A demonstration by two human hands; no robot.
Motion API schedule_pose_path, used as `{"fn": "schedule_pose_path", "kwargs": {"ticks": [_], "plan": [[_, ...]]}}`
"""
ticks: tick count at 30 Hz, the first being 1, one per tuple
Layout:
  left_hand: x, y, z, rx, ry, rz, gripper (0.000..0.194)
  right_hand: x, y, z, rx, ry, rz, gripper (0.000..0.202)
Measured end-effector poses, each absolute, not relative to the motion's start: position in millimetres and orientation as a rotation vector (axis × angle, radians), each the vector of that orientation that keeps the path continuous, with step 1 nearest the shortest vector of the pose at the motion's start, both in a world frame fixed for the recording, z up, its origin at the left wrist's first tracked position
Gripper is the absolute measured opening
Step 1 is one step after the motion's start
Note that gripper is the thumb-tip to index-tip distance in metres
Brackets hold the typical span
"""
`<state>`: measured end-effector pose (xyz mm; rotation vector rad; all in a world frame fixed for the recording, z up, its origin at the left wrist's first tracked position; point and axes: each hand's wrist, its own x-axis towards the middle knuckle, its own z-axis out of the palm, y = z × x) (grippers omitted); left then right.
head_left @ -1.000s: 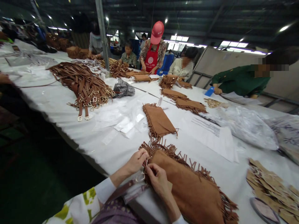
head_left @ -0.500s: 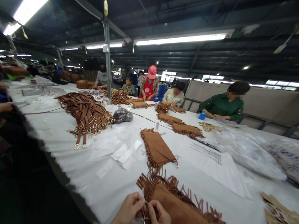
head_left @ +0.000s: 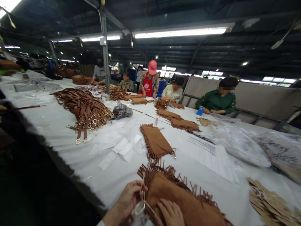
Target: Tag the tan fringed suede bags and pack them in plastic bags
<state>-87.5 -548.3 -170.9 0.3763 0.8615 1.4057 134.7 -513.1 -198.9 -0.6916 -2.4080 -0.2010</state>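
The fringed brown bag (head_left: 190,201) is laid on the white surface (head_left: 91,188) to the right of the left hand (head_left: 129,197), its long axis slanted from beside that hand down towards the lower right of the view. Just off the bag's left end, a pale cord (head_left: 149,206) is held by the left fingers, drawn narrow in a pinch. The right hand (head_left: 171,212) is nearer: its extended fingers are rested on the bag, and whether the cord's lower end is gripped there cannot be told.
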Motion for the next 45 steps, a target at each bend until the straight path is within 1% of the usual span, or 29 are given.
{"fn": "schedule_pose_path", "kwargs": {"ticks": [4,8,10,12,14,16,19,21,24,26,28,30,32,34,38,43,45], "plan": [[-88,-556,-172,0.425,0.91,1.388,0.03,136,-541,-169,-0.991,-2.358,0.244,0.03],[-84,-556,-168,0.486,0.947,1.371,0.039,135,-545,-152,-1.205,-2.065,0.783,0.035],[-82,-555,-161,0.668,0.997,1.343,0.045,131,-539,-143,-1.256,-1.872,0.987,0.036],[-80,-553,-152,0.936,1.069,1.265,0.056,121,-533,-134,-1.228,-1.809,1.075,0.03],[-80,-550,-144,1.189,1.152,1.153,0.068,107,-528,-129,-1.156,-1.861,1.099,0.022],[-81,-547,-138,1.347,1.245,1.077,0.074,94,-525,-130,-1.113,-1.889,1.127,0.02],[-83,-545,-135,1.41,1.36,1.041,0.074,81,-523,-140,-1.166,-1.732,1.209,0.023],[-82,-545,-136,1.427,1.391,1.041,0.072,77,-524,-146,-1.206,-1.61,1.261,0.03],[-78,-546,-138,1.537,1.375,1.025,0.067,76,-524,-151,-1.249,-1.571,1.24,0.045],[-76,-546,-140,1.561,1.366,1.031,0.062,76,-523,-154,-1.263,-1.54,1.215,0.048],[-77,-544,-142,1.439,1.35,1.107,0.053,76,-521,-158,-1.281,-1.462,1.2,0.044],[-83,-541,-146,1.166,1.32,1.261,0.039,77,-518,-164,-1.326,-1.406,1.155,0.042],[-94,-536,-151,0.884,1.311,1.412,0.034,77,-516,-169,-1.378,-1.413,1.078,0.041],[-112,-532,-156,0.703,1.357,1.54,0.038,77,-517,-172,-1.407,-1.457,1.009,0.039],[-152,-531,-165,0.542,1.507,1.72,0.044,77,-520,-172,-1.421,-1.509,0.966,0.04],[-177,-552,-172,0.601,1.724,1.742,0.052,79,-520,-168,-1.401,-1.497,0.947,0.043],[-175,-567,-172,0.723,1.919,1.733,0.053,81,-522,-167,-1.387,-1.499,0.957,0.045]]}}
